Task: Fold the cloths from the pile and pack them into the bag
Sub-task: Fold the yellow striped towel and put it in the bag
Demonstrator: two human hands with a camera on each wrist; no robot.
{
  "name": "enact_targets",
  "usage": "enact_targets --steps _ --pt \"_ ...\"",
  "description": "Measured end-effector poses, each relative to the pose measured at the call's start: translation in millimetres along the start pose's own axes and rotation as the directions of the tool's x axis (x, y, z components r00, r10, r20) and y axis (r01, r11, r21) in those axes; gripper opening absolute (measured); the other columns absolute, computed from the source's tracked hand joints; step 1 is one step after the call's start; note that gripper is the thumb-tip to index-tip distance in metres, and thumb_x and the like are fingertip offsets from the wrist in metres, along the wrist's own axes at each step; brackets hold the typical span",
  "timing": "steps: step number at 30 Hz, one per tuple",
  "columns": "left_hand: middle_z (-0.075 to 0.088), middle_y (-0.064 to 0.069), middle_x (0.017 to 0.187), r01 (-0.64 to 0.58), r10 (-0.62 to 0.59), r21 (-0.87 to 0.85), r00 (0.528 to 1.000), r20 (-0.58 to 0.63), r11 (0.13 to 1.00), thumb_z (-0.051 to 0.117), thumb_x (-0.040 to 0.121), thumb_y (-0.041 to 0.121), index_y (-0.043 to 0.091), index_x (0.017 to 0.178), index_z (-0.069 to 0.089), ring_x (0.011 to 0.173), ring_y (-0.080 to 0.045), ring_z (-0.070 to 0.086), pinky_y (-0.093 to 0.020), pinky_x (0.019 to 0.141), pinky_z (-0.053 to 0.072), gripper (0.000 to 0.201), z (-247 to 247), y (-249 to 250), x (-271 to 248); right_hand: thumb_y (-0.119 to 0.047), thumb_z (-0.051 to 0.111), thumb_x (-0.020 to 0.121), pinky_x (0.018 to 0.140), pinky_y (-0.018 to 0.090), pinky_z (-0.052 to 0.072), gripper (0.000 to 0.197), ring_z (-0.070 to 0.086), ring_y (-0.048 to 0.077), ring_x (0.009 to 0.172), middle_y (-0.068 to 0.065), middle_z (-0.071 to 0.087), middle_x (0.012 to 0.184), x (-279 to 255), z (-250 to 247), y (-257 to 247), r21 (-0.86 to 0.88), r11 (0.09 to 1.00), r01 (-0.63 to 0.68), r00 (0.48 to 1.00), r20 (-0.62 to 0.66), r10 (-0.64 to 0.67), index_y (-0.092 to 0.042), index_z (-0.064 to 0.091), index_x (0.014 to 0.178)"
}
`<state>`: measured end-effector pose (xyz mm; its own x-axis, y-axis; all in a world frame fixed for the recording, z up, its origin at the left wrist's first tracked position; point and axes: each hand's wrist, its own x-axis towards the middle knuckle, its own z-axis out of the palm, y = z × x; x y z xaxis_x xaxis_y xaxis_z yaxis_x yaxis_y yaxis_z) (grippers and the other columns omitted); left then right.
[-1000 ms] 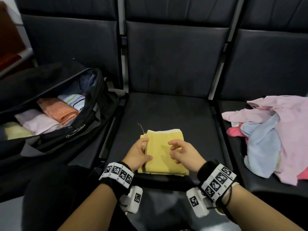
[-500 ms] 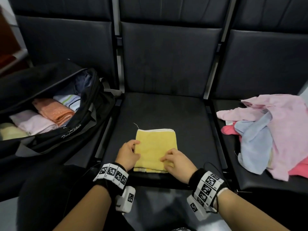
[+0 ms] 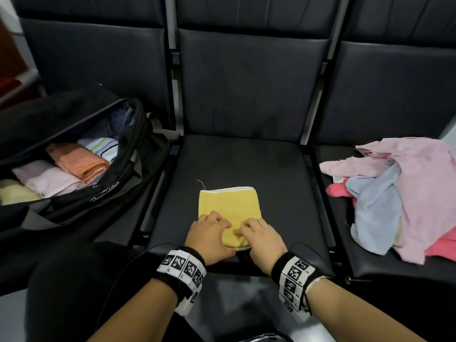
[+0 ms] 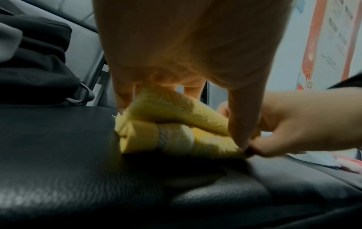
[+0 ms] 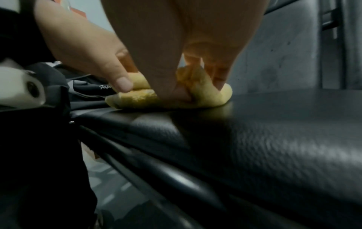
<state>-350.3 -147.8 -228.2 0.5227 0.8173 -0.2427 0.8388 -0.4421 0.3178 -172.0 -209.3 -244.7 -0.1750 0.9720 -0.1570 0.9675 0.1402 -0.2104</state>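
Two hands at work: my left hand (image 3: 209, 233) and right hand (image 3: 262, 236) both pinch the near edge of the yellow cloth (image 3: 229, 206) on the middle seat (image 3: 271, 181). Risk: uneven lift skews the fold; layers slip apart before reaching the bag (image 3: 128, 174).

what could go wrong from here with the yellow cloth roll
1. Both hands, left hand and right hand, pinch only the near end of the yellow cloth; the far layers may slide apart and roll unevenly.
2. The roll starts close to the seat's front edge, so it may slip off.
3. The bag looks nearly full; squeezing it in could loosen it.
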Motion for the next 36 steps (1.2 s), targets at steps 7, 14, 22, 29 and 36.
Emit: enact_targets --steps 7,14,22,29,36 --pt "0.051 0.011 0.122 0.029 -0.026 0.036 0.997 -0.072 0.999 0.071 0.077 0.038 0.035 0.123 0.058 0.113 -0.019 0.052 -0.033 0.093 0.044 0.048 3 -1 3 -0.004 0.052 0.081 0.082 0.036 0.050 0.031 0.061 0.021 0.094 -0.002 0.067 0.098 8 -27 7 0.403 0.907 -0.125 0.985 -0.057 0.161 -0.021 0.068 0.100" --pt "0.064 0.005 0.102 -0.008 0.003 -0.035 0.991 -0.137 0.999 0.052 0.087 0.014 0.026 0.099 0.068 0.099 -0.021 0.058 -0.033 0.077 0.048 0.023 -4 -7 6 -0.008 0.059 0.074 0.098 0.029 0.044 0.051 0.049 0.013 0.116 -0.007 0.056 0.125 -6 -20 11 0.249 0.967 0.054 0.992 -0.125 -0.023 -0.024 0.060 0.122" --pt "0.056 0.017 0.090 -0.001 -0.022 -0.272 0.996 -0.082 0.962 0.069 0.074 0.019 0.032 0.103 0.070 0.099 -0.010 0.051 -0.032 0.095 0.043 0.032 -8 -24 6 -0.014 0.060 0.088 0.085 0.035 0.051 0.020 0.063 0.018 0.095 -0.006 0.066 0.101 1 -11 25 0.437 0.897 -0.065 0.994 -0.051 0.096 -0.024 0.064 0.105" --pt "0.067 0.004 0.072 0.106 -0.172 -0.634 0.984 -0.042 0.766 0.073 0.061 0.031 0.019 0.079 0.068 0.068 -0.011 0.061 -0.037 0.067 0.053 0.022 -12 -35 13 -0.022 0.072 0.083 0.065 0.007 0.039 0.016 0.059 -0.006 0.080 -0.014 0.067 0.083 5 -15 43 0.686 0.702 -0.192 0.933 -0.095 0.348 -0.033 0.062 0.088" --pt "0.042 0.000 0.063 0.103 -0.223 -0.722 0.972 -0.072 0.684 0.072 0.088 0.026 -0.003 0.074 0.055 0.057 -0.011 0.038 -0.029 0.056 0.033 0.036 0 -36 22 -0.030 0.071 0.088 0.062 0.012 0.038 0.011 0.059 -0.006 0.075 -0.012 0.066 0.080 0 -11 56 0.756 0.615 -0.223 0.897 -0.089 0.434 -0.032 0.060 0.085"
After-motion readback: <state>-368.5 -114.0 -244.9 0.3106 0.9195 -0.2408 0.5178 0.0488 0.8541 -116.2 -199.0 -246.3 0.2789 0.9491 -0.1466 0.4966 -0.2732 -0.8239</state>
